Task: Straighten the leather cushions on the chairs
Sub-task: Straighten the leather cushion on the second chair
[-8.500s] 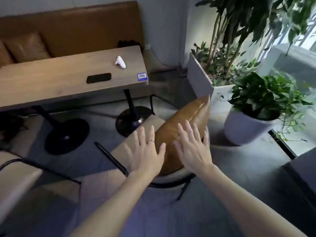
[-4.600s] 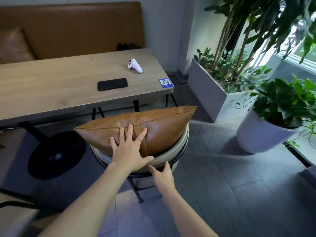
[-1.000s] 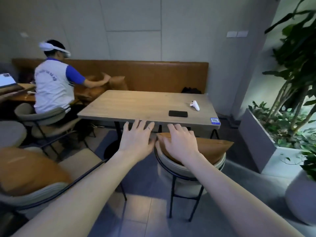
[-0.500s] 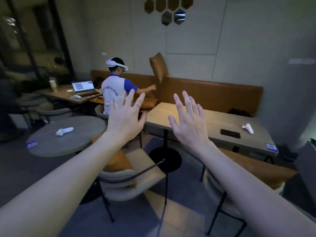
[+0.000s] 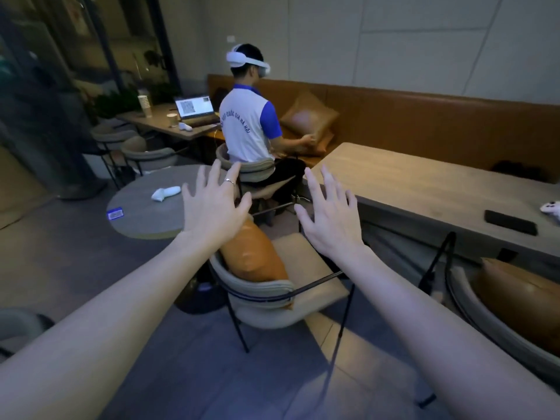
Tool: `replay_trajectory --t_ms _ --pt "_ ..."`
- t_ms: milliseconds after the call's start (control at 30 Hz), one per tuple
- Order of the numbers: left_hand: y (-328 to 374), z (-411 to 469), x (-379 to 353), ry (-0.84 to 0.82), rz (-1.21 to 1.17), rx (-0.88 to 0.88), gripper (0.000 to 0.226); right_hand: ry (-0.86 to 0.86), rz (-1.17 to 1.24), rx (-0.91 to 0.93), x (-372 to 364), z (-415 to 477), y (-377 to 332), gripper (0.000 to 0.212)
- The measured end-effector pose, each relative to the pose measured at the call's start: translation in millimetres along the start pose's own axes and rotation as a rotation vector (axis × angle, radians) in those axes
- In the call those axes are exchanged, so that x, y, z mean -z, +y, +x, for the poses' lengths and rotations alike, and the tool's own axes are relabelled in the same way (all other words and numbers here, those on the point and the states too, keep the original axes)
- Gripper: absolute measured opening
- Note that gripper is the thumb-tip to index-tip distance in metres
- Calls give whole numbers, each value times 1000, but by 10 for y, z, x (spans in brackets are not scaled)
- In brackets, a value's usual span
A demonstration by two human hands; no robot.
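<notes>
Both my arms reach forward over the floor; my left hand [image 5: 213, 207] is spread wide, fingers apart, a ring [image 5: 229, 181] on one finger, gripping nothing; my right hand [image 5: 330, 221] is likewise splayed and empty. Below and between them stands a beige chair [image 5: 272, 301] with a dark metal frame; an orange leather cushion [image 5: 253, 257] leans tilted against its backrest at the seat's left side, just under my left palm, contact not discernible. A second leather cushion [image 5: 521, 301] lies in another chair [image 5: 485, 322] at the lower right. The round tabletop [image 5: 145, 216] carries a white controller [image 5: 165, 194] near its far edge and a blue card [image 5: 115, 214] at its left edge; the long tabletop [image 5: 424, 189] carries a black phone [image 5: 510, 222] near its right end. A seated person [image 5: 251, 128] wearing a white headset faces the bench.
</notes>
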State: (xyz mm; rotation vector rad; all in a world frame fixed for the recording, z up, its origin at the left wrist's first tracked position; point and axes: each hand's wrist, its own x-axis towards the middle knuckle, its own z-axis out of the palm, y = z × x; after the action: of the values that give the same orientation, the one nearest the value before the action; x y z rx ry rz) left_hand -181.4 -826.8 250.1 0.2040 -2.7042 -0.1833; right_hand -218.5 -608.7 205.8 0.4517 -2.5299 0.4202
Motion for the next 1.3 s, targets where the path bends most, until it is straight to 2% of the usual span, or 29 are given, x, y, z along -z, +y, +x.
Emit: replay_trajectory --t_ms 233,433,667,767,833,900,967,1133,1200,1300 --pt "-592 648 -994 -180 -20 162 70 -196 41 -40 -1284 563 -31 70" --pt "-920 874 -1815 -327 -77 284 77 -425 101 -108 -2304 645 -88 71" --pt "-1324 1015 -2684 -498 -319 463 92 -665 197 -374 -3183 415 -227 67" --pt "-1501 1103 -3004 -570 -477 549 111 -711 286 -531 -3482 281 -280 62" --pt "-1596 1197 -3218 -628 -561 612 123 -686 423 -634 -3645 208 -341 65" --pt "-1662 1295 -3416 -673 -605 642 124 -578 558 -736 -3785 130 -405 74" --pt "-1714 1393 -3604 -705 -613 659 125 -487 590 -824 -3884 76 -435 74" --pt "-1778 1547 -3908 -718 -598 652 128 -379 470 -1102 -3931 13 -486 49" --pt "-1838 1583 -3990 -714 -611 641 128 -333 339 -1175 -3970 8 -523 48" --pt "-1930 1600 -4064 -702 -645 639 127 -252 196 -1349 -4015 9 -593 59"
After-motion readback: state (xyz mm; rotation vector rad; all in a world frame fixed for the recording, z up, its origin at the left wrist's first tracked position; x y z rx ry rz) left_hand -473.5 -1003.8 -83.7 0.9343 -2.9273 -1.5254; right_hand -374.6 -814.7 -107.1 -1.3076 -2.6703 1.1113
